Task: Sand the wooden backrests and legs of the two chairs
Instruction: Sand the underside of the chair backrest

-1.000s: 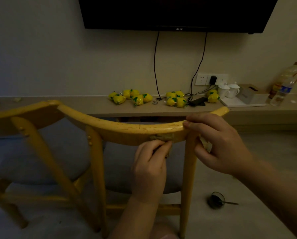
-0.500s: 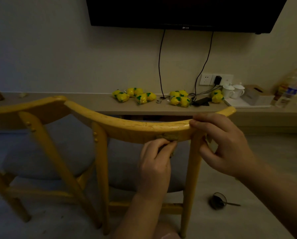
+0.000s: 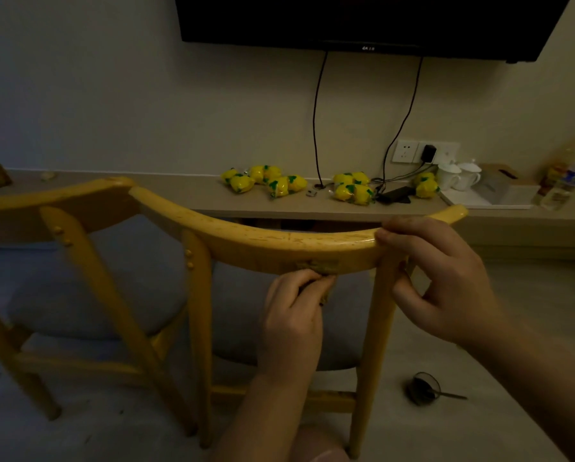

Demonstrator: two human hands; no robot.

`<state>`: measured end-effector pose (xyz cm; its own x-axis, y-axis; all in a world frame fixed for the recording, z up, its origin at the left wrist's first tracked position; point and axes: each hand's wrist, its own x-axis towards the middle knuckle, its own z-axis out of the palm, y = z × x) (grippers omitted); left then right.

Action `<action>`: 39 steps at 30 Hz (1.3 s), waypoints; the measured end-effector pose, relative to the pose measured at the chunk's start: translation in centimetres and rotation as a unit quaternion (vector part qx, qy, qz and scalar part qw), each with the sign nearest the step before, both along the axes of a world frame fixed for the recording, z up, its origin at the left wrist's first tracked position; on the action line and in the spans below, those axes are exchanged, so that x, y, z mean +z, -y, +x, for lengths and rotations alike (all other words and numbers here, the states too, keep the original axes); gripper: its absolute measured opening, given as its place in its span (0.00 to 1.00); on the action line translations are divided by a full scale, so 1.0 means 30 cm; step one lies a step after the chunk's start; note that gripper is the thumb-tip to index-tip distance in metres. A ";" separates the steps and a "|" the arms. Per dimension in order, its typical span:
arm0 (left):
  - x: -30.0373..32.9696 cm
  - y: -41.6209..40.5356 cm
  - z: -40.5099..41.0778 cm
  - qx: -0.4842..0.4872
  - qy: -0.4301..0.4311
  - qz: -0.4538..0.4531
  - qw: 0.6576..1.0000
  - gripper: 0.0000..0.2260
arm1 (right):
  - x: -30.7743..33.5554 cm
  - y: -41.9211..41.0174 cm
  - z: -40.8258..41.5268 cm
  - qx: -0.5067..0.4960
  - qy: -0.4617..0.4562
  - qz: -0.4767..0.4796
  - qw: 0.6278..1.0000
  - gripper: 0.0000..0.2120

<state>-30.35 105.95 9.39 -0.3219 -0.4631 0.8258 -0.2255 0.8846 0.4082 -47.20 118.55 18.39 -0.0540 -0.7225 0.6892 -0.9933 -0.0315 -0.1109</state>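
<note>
the rigid, probably slick-varnished backrest [image 3: 279,243] is best steadied where the right hand [image 3: 446,278] grips it, while the left hand [image 3: 296,308] pinches limp sandpaper [image 3: 322,266] underneath.

Shelf [image 3: 186,198]: yellow packets [image 3: 267,181], mugs [image 3: 457,176] (on tray), bottle [image 3: 568,181]. Floor [image 3: 479,328]: chairs [image 3: 279,243].

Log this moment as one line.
step: sanding backrest | left hand: pinches sandpaper against lower edge | right hand: grips rail end
</note>
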 end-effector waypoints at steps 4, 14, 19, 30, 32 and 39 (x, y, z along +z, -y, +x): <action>-0.040 -0.001 0.002 0.007 0.038 0.069 0.997 0.12 | 0.004 -0.004 0.000 0.000 -0.005 0.005 1.000 0.22; 0.027 0.025 0.050 0.004 -0.011 0.018 1.000 0.18 | -0.006 0.001 0.005 -0.007 -0.003 -0.002 1.000 0.22; 0.014 0.030 0.070 0.005 0.014 0.067 0.998 0.15 | 0.003 -0.004 0.012 -0.010 0.001 0.003 1.000 0.23; -0.011 0.056 0.103 0.048 0.035 0.084 0.995 0.11 | -0.011 0.006 0.011 -0.002 0.006 -0.021 1.000 0.22; -0.014 0.060 0.109 0.041 0.030 0.094 0.994 0.12 | -0.012 0.004 0.010 -0.003 0.005 -0.017 1.000 0.22; 0.060 0.076 0.140 0.049 -0.044 0.035 0.997 0.14 | -0.015 0.005 0.015 -0.006 0.004 -0.016 1.000 0.22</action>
<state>-26.14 103.68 11.19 -0.1997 -0.5465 0.8133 -0.2689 0.8287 0.4909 -46.76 118.40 17.95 -0.0678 -0.7000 0.7109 -0.9927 -0.0239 -0.1182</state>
